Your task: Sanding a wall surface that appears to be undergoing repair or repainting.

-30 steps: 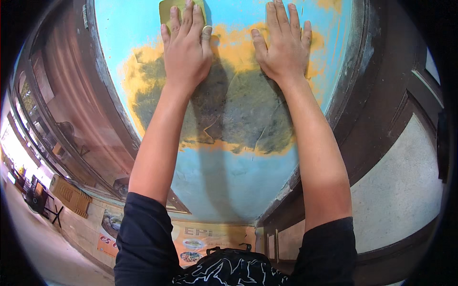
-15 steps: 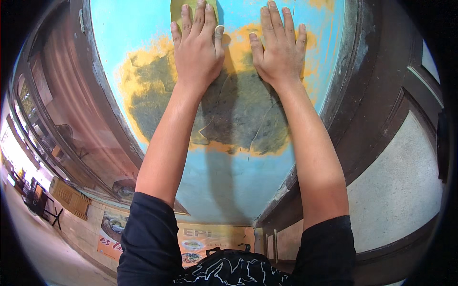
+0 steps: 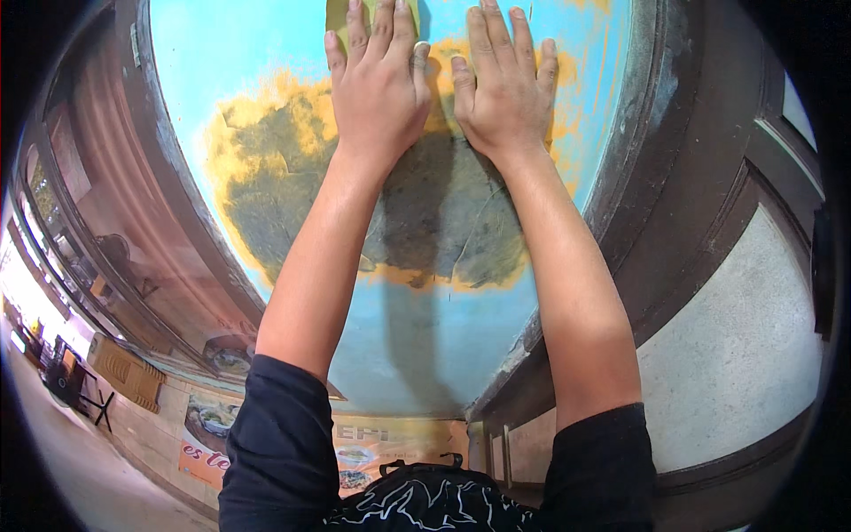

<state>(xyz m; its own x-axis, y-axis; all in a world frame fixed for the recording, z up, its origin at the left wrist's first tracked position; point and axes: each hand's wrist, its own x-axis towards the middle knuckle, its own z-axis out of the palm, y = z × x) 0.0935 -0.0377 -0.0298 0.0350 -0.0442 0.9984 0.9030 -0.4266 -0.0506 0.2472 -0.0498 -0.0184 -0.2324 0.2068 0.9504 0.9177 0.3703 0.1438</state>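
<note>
Before me stands a light blue wall panel (image 3: 239,40) with a large rough patch (image 3: 292,186) of dark grey, edged in orange. My left hand (image 3: 381,97) lies flat with its fingers stretched over a yellow-green sheet (image 3: 338,18) that looks like sandpaper, pressing it to the panel above the patch. The upper part of the sheet runs out of view. To the right, my right hand (image 3: 505,97) rests on the panel with fingers spread and nothing in it. Its palm covers part of the patch's upper edge.
Dark frame posts (image 3: 638,133) border the panel on both sides. A glass pane with a curtain (image 3: 133,133) behind it is at left. Below are a printed banner (image 3: 399,443), stacked tan plastic furniture (image 3: 128,372) and a tiled floor (image 3: 80,452). A grey-white panel (image 3: 736,346) stands at right.
My left hand and the sheet have slid to the right across the panel, closer to my right hand. The right hand keeps about the same place on the panel while the view shifts slightly.
</note>
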